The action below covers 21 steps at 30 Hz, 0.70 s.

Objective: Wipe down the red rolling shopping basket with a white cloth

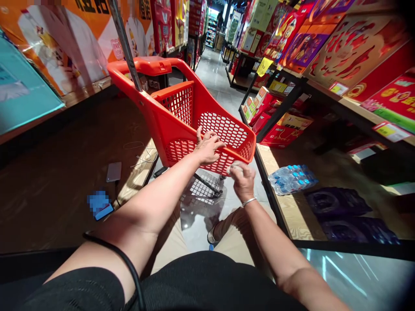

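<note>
A red plastic shopping cart [223, 99] with perforated sides stands in front of me. My left hand [209, 147] lies on the rim of its near side, fingers spread and bent over the edge. Close to the cart's lower right corner is my right hand [243, 177], closed around a small pale cloth [234, 167]. Motion blurs the cloth and fingers, and most of the cloth is hidden by the hand. The cloth is at or very near the outer side of the basket; I cannot tell whether it touches.
On the right, a low wooden shelf bears a pack of water bottles [293, 179] and dark purple packages [337, 203]. Gift boxes [304, 47] fill the shelf above. At left, a phone [114, 172] and a blue item [101, 205] lie on a platform. A tiled aisle [212, 65] runs ahead.
</note>
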Available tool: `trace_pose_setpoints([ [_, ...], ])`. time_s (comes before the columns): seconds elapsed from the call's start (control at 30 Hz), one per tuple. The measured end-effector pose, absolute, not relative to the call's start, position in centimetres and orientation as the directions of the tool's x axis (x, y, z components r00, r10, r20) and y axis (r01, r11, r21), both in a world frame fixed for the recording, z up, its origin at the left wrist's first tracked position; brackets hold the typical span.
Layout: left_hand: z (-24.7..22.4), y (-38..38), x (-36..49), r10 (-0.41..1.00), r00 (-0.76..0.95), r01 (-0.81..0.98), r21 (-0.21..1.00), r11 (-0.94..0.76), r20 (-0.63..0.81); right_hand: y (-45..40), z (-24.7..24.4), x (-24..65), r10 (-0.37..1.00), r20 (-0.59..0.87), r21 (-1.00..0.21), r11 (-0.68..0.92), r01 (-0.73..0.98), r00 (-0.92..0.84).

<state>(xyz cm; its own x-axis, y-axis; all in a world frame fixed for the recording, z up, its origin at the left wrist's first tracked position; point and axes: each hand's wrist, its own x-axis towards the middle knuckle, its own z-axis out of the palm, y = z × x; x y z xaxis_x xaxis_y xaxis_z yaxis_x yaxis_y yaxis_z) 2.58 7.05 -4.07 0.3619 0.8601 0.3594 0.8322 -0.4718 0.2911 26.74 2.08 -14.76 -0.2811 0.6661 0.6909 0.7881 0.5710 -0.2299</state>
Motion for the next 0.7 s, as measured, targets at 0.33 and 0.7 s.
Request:
trace_pose_setpoints([
  [0.33, -4.2, 6.7, 2.6, 0.852, 0.355, 0.818, 0.313, -0.482, 0.385, 0.6, -8.5, 26.9, 0.630, 0.749, -0.283, 0.585, 0.760, -0.206],
  [0.7, -4.4, 5.8, 2.1, 0.827, 0.374, 0.792, 0.319, -0.520, 0.420, 6.1, -6.7, 32.4, 0.735, 0.456, -0.567, 0.675, 0.473, -0.502],
])
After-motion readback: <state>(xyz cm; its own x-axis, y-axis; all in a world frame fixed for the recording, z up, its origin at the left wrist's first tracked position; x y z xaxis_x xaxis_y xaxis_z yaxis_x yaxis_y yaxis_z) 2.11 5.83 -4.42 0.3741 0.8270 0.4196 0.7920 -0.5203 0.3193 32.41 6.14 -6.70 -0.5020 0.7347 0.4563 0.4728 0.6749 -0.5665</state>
